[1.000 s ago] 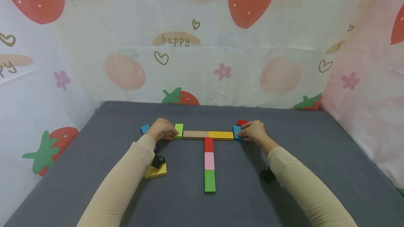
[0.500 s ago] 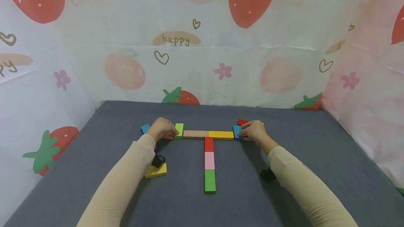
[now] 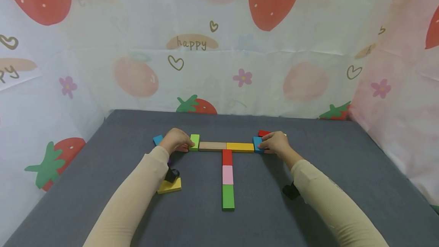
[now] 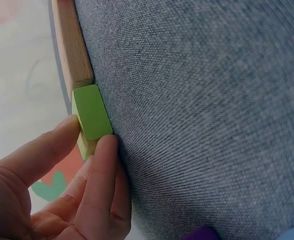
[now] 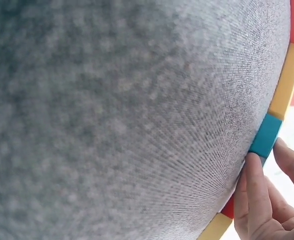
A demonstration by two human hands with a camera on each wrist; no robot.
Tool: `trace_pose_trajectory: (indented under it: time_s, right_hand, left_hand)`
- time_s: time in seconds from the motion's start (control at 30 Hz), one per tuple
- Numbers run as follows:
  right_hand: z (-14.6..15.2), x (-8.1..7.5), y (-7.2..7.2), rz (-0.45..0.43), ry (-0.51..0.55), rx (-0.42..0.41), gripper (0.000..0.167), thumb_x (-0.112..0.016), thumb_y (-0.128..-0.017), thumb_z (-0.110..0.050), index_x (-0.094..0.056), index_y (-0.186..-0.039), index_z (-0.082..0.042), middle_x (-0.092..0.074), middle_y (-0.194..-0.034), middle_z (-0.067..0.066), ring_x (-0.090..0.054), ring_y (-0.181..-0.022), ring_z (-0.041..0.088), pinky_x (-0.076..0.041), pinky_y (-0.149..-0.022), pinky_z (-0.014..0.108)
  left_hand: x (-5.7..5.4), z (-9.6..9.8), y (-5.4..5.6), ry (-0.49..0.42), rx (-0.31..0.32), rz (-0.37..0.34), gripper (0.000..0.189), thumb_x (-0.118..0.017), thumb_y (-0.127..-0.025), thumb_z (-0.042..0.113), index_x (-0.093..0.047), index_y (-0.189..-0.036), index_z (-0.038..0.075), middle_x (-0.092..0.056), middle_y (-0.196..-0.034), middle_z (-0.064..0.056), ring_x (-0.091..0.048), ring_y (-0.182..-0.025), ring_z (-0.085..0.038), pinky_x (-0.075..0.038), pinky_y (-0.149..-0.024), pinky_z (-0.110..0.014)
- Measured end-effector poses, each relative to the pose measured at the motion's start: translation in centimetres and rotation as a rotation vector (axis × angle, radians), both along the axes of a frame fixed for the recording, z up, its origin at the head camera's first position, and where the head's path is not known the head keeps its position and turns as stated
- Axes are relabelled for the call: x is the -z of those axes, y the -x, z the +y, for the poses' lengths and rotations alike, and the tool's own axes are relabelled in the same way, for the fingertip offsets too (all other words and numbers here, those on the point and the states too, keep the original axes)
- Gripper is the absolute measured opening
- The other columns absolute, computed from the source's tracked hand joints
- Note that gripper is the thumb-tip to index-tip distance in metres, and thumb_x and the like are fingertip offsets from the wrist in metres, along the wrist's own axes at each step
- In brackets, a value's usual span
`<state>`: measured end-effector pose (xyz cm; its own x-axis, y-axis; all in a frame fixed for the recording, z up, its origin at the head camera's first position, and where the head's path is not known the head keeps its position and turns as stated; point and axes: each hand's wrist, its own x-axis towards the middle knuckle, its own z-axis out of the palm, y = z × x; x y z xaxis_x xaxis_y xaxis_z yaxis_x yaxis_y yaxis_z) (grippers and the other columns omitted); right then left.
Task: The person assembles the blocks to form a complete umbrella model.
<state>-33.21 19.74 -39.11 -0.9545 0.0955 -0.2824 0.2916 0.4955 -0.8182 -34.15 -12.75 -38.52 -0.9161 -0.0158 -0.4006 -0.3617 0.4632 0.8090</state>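
My left hand [image 3: 176,140] pinches a lime green block [image 3: 194,142] at the left end of a row of wooden blocks. In the left wrist view, thumb and index fingertip sit on two sides of that green block [image 4: 93,112]. At the row's other end, my right hand [image 3: 276,142] pinches a blue block [image 3: 258,145] between thumb and fingers. Between them lie a plain wood block [image 3: 212,146] and a yellow block [image 3: 239,147], end to end. A red block [image 3: 227,157], a pink block [image 3: 227,175] and a green block [image 3: 228,197] run down from the row's middle.
Beside my left arm lie a light yellow block [image 3: 171,186] and another blue block [image 3: 157,140]; a purple block [image 4: 203,234] shows in the left wrist view. Behind my right hand is a red block [image 3: 263,133]. Printed cloth [image 3: 219,83] hangs behind the grey table [image 3: 137,119].
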Motion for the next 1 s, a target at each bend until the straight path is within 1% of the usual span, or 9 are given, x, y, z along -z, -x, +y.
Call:
trace_pose_trajectory:
  time_s: [0.33, 0.43, 0.5, 0.57, 0.67, 0.8, 0.87, 0.93, 1.0]
  right_hand:
    - [0.2, -0.1, 0.0, 0.003, -0.008, 0.004, 0.043, -0.071, -0.089, -0.001, -0.060, -0.130, 0.007, -0.053, -0.140, 0.027, -0.065, -0.114, 0.035, -0.061, -0.084, 0.033]
    - [0.4, -0.3, -0.2, 0.029, -0.046, 0.007, 0.043, -0.073, -0.089, -0.006, -0.062, -0.129, 0.005, -0.056, -0.138, 0.027, -0.068, -0.109, 0.032, -0.061, -0.082, 0.031]
    - [0.7, -0.7, -0.4, 0.063, -0.077, 0.009, 0.044, -0.073, -0.090, -0.011, -0.062, -0.130, 0.003, -0.057, -0.137, 0.026, -0.069, -0.107, 0.031, -0.061, -0.083, 0.032]
    - [1.3, -1.2, -0.6, 0.110, -0.099, 0.026, 0.044, -0.072, -0.091, -0.015, -0.062, -0.130, 0.002, -0.058, -0.136, 0.026, -0.070, -0.106, 0.031, -0.060, -0.086, 0.034]
    - [2.5, -1.8, -0.9, 0.175, -0.112, 0.054, 0.044, -0.069, -0.094, -0.018, -0.061, -0.131, 0.003, -0.057, -0.138, 0.025, -0.067, -0.112, 0.034, -0.057, -0.093, 0.039]
    - [4.3, -2.2, -0.9, 0.191, -0.131, 0.112, 0.044, -0.067, -0.095, -0.020, -0.061, -0.132, 0.002, -0.053, -0.142, 0.024, -0.055, -0.126, 0.039, -0.051, -0.102, 0.047]
    - [5.0, -2.1, -0.8, 0.165, -0.140, 0.141, 0.045, -0.067, -0.094, -0.021, -0.060, -0.133, 0.002, -0.051, -0.144, 0.024, -0.049, -0.131, 0.040, -0.048, -0.106, 0.050]
    - [5.5, -1.9, -0.7, 0.133, -0.170, 0.160, 0.048, -0.067, -0.094, -0.023, -0.059, -0.134, 0.001, -0.048, -0.146, 0.026, -0.044, -0.134, 0.041, -0.045, -0.108, 0.052]
    - [5.9, -1.6, -0.5, 0.100, -0.177, 0.179, 0.051, -0.068, -0.093, -0.024, -0.058, -0.136, 0.002, -0.049, -0.146, 0.027, -0.050, -0.130, 0.041, -0.046, -0.107, 0.051]
  left_hand:
    - [0.0, 0.2, 0.1, -0.006, 0.011, 0.003, 0.036, -0.069, -0.090, 0.000, -0.061, -0.123, -0.013, -0.056, -0.132, -0.025, -0.063, -0.087, -0.020, -0.061, -0.082, -0.032]
    - [-0.2, 0.0, 0.1, -0.011, 0.014, 0.008, 0.036, -0.069, -0.090, 0.001, -0.062, -0.122, -0.013, -0.057, -0.132, -0.026, -0.065, -0.088, -0.021, -0.061, -0.081, -0.031]
    - [-0.4, -0.4, 0.0, 0.011, 0.002, 0.038, 0.034, -0.070, -0.089, 0.002, -0.064, -0.119, -0.013, -0.059, -0.130, -0.026, -0.068, -0.088, -0.021, -0.061, -0.080, -0.031]
    - [-0.9, -1.0, 0.0, 0.070, -0.021, 0.096, 0.032, -0.071, -0.088, 0.005, -0.066, -0.116, -0.010, -0.064, -0.122, -0.024, -0.071, -0.087, -0.022, -0.061, -0.080, -0.033]
    - [-1.7, -2.4, -0.1, 0.224, -0.071, 0.225, 0.028, -0.073, -0.088, 0.012, -0.069, -0.110, -0.005, -0.072, -0.105, -0.022, -0.073, -0.084, -0.026, -0.060, -0.081, -0.036]
    - [-2.4, -4.8, -0.3, 0.415, -0.117, 0.365, 0.027, -0.073, -0.087, 0.015, -0.068, -0.103, -0.006, -0.073, -0.096, -0.022, -0.068, -0.088, -0.034, -0.056, -0.083, -0.044]
    - [-2.5, -5.8, -0.5, 0.476, -0.133, 0.376, 0.029, -0.073, -0.087, 0.015, -0.069, -0.102, -0.009, -0.072, -0.101, -0.025, -0.066, -0.093, -0.038, -0.056, -0.085, -0.048]
    - [-2.3, -6.6, -0.6, 0.524, -0.138, 0.349, 0.037, -0.073, -0.086, 0.018, -0.068, -0.106, -0.013, -0.068, -0.111, -0.029, -0.065, -0.100, -0.042, -0.056, -0.088, -0.051]
    - [-2.1, -7.1, -0.6, 0.558, -0.134, 0.300, 0.047, -0.075, -0.086, 0.023, -0.065, -0.111, -0.016, -0.066, -0.117, -0.032, -0.065, -0.103, -0.043, -0.056, -0.090, -0.052]
